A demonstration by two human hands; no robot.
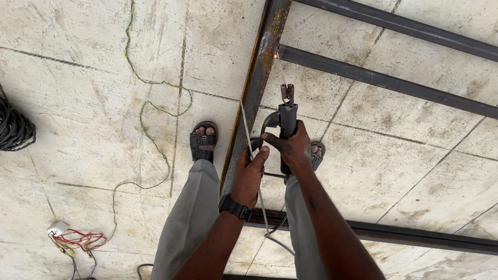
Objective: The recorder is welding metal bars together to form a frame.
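Bare concrete floor (pixel 93 78), stained and cracked, lies under me, with a dark steel bar frame (pixel 259 67) resting on it just ahead of my hands. My right hand (pixel 293 150) is wrapped tight around the black electrode holder (pixel 285 122), whose thin rod (pixel 280 70) reaches forward and touches the frame at a small glowing spot. My left hand (pixel 249 173), a black wristwatch (pixel 234 206) on it, is curled shut beside the right, fingertips against the holder and a thin grey wire (pixel 249 140). Far left of my hands a green-yellow twisted cable (pixel 148 111) snakes toward a small white connector (pixel 58 227) with red wires. I see no containers here.
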